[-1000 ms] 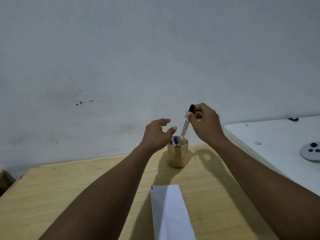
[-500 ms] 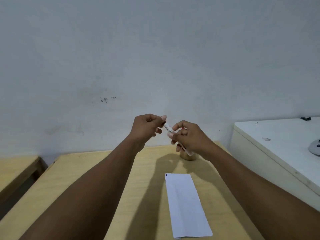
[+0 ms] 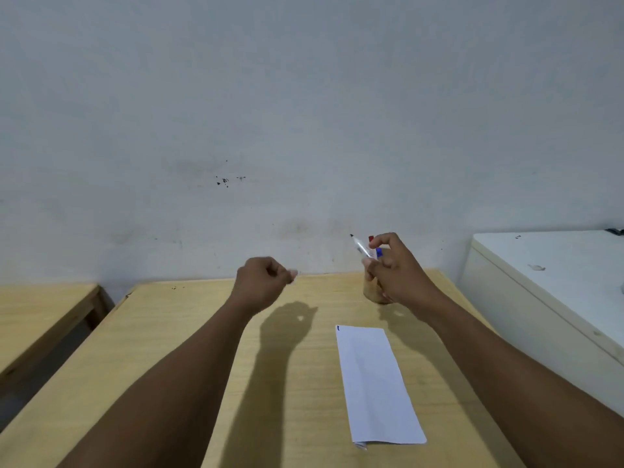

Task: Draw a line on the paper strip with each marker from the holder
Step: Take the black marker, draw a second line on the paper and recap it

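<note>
Pale grey-white wall (image 3: 304,96) filled the far side, marked with small dark specks (image 3: 224,181) and faint smudges. Light wooden table (image 3: 169,349) stood against it, arm shadows falling across its top. Second wooden surface (image 3: 40,312) lay left, apart. White cabinet top (image 3: 553,265) stood right, just beside the table.

Two bare forearms are seen, with no sleeves worn. The left hand (image 3: 261,285) and right hand (image 3: 398,271) are left uncovered, without rings or watch.
</note>
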